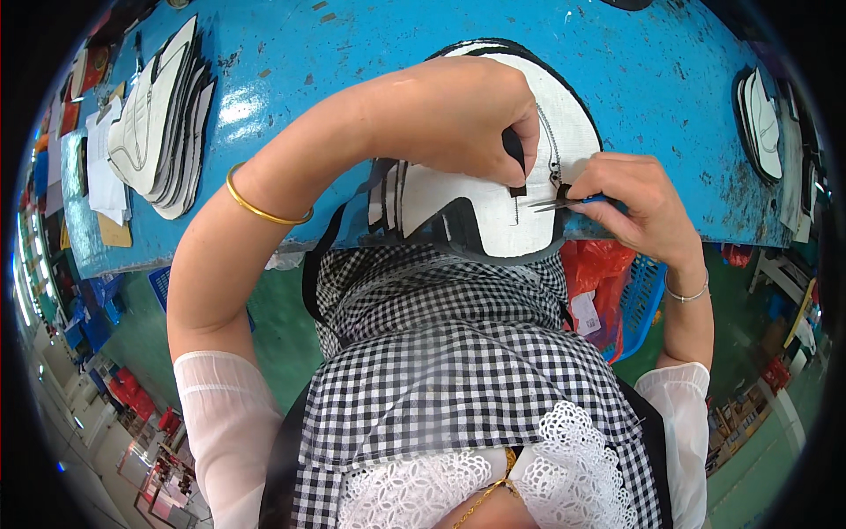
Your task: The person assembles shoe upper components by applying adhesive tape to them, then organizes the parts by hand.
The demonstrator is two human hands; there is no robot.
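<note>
Blue table (670, 97): white panel (568, 123) at edge, room beyond.

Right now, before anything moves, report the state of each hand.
Left hand: closed, pinching a small black piece.
Right hand: closed, holding small blue-handled snips.

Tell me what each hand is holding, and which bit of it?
The right hand holds a small pointed tool by its blue handle, tips pointing left. The left hand pinches a small black piece; which part of it, I can't tell.
</note>
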